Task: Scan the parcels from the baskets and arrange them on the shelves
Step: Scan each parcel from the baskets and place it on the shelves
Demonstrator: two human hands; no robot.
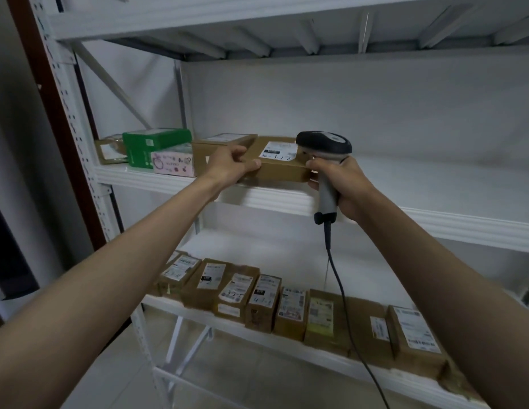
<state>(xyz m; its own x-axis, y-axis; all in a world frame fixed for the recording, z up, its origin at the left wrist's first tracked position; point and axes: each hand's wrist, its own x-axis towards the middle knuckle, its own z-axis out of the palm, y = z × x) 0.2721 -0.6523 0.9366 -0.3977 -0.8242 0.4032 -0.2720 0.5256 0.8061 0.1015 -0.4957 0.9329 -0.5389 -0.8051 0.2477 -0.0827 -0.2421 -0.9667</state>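
1. I see a flat brown cardboard parcel (pixel 279 165) near the middle of the frame. Its white paper label (pixel 278 151) has black hand-written marks that look like "5-1-7". The small print I cannot read.
2. The parcel is a low, wide box with sharp edges. It sits on the front edge of the white metal middle shelf (pixel 405 184).
3. Its long side runs left to right along the shelf edge. The label faces up.
4. My left hand (pixel 227 166) grips the parcel's left end, fingers on top and thumb on the front.
5. My right hand (pixel 343 184) holds the grey and black barcode scanner (pixel 325 169) by its handle. One fingertip touches the parcel's right end. The scanner's black cord (pixel 343 290) hangs down.
6. Left of the parcel stand another brown box (pixel 219 149), a pink box with flowers (pixel 173 163) and a green box (pixel 151 146).
7. On the lower shelf (pixel 257 326) a row of brown labelled parcels (pixel 263 302) lies side by side. One shows "4-3".
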